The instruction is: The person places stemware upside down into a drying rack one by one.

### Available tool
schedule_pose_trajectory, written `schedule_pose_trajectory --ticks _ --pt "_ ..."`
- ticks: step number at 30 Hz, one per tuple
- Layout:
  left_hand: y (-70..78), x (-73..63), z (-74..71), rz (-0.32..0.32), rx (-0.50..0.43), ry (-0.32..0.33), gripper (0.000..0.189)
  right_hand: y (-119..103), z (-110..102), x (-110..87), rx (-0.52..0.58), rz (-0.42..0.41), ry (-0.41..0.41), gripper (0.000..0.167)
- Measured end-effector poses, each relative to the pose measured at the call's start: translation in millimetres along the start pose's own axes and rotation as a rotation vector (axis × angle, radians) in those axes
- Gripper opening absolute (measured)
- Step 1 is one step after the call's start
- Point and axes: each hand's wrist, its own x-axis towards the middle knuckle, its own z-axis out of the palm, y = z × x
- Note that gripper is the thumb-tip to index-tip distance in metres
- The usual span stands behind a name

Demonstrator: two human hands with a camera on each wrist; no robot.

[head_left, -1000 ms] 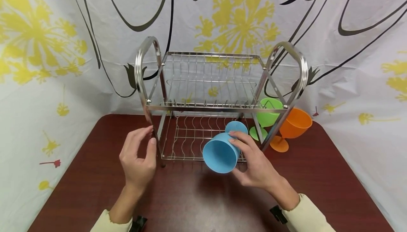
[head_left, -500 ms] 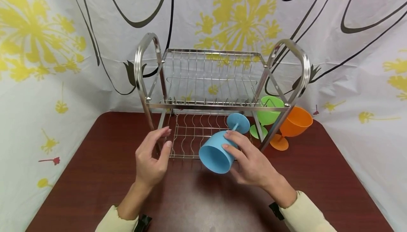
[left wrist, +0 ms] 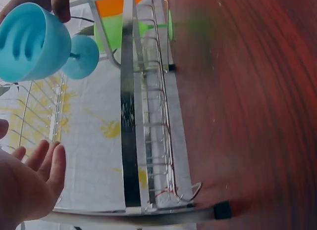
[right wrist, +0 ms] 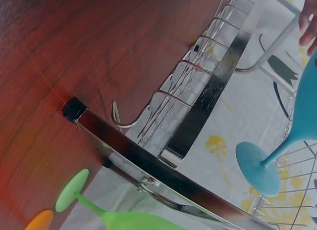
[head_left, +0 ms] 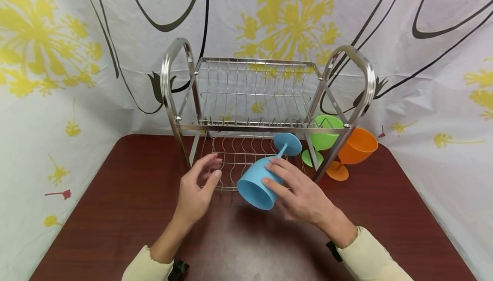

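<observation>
My right hand [head_left: 304,195] holds a blue goblet [head_left: 254,184] by its bowl, with the thumb hidden behind it. The goblet is tilted, its mouth facing me and down to the left, its stem and round foot pointing up and back to the right. To the left of the bowl, my left hand [head_left: 196,191] is held up with loosely bent fingers and nothing in them. The left wrist view shows a gap between this hand and the blue goblet [left wrist: 57,39]. In the right wrist view, the goblet's foot [right wrist: 257,168] appears beyond the rack's front bar.
A two-tier metal dish rack [head_left: 265,129] stands at the back of the dark red table [head_left: 96,212], close behind both hands. A green goblet [head_left: 325,137] and an orange goblet [head_left: 358,148] stand upright by its right side. A patterned white curtain [head_left: 127,58] hangs behind.
My left hand has moved right, toward the blue goblet. The goblet in my right hand has shifted slightly left and turned, so its stem and foot show more.
</observation>
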Motion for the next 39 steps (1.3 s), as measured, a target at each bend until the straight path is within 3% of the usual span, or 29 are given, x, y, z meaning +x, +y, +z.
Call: schedule_pose_trajectory --ticks 5,9,13,20,25,33,39 --pt "-0.7 1.9 4.7 -0.214 -0.140 -0.078 0.035 1.2 1.0 1.3 -0.013 -0.014 -0.035 0.044" --pt "-1.4 4.2 7.3 -0.346 -0.200 -0.136 0.035 0.9 2.3 2.5 -0.013 -0.035 -0.068 0.048" --pt "-1.3 5.3 8.4 -0.446 -0.255 -0.171 0.035 0.6 3.3 4.2 -0.021 -0.068 -0.082 0.051" --pt "-2.1 9.0 9.0 -0.616 -0.379 -0.275 0.042 0.3 2.9 4.4 -0.046 -0.091 -0.116 0.043" --pt "-2.3 11.5 10.6 -0.727 -0.412 -0.320 0.050 -0.4 2.9 3.6 -0.067 -0.125 -0.160 0.049" --pt "-2.8 15.4 10.5 -0.838 -0.516 -0.442 0.062 -1.1 4.3 2.9 -0.079 -0.182 -0.177 0.055" --pt "-3.4 15.7 10.4 -0.838 -0.598 -0.533 0.061 -0.8 4.7 3.6 -0.092 -0.196 -0.165 0.045"
